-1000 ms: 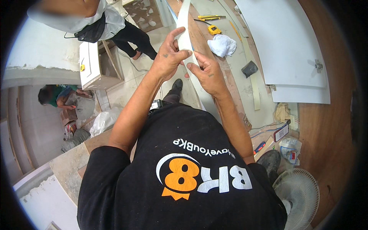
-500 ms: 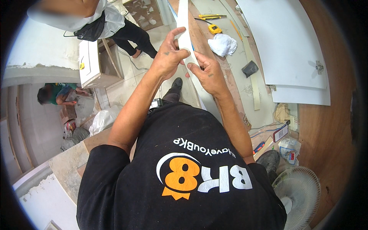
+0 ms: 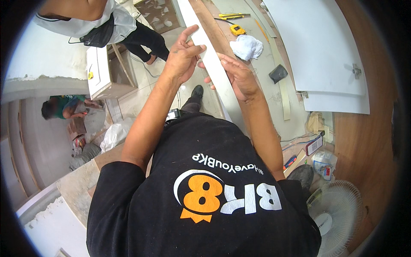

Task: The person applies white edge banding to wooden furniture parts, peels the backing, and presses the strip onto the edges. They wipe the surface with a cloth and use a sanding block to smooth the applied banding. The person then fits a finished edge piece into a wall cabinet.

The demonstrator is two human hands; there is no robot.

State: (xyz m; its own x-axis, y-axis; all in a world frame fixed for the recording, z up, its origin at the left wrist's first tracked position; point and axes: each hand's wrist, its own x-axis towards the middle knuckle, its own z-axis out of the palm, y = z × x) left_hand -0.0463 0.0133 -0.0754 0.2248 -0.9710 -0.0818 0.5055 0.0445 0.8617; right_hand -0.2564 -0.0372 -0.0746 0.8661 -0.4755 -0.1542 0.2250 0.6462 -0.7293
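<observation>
A long, narrow white strip point(image 3: 210, 58) runs from the top of the view down toward my waist. My left hand point(image 3: 184, 60) pinches it from the left, thumb on its face and index finger stretched out along its edge. Lower down, my right hand point(image 3: 240, 79) holds the same strip from the right. Its thumb lies by the right edge, and fingertips show past the left edge from behind. The strip hides the rest of those fingers.
On the bench at right lie a yellow utility knife point(image 3: 233, 16), tape measure point(image 3: 237, 30), white cloth point(image 3: 247, 47) and black block point(image 3: 278, 74). White panels point(image 3: 321, 47) stand beyond. A fan point(image 3: 334, 218) is at lower right. Two other people point(image 3: 147, 40) point(image 3: 64, 107) are at left.
The strip has tilted, its upper end swinging left. My right thumb has slid from the strip's face to its right edge, and the right hand has turned and moved slightly right.
</observation>
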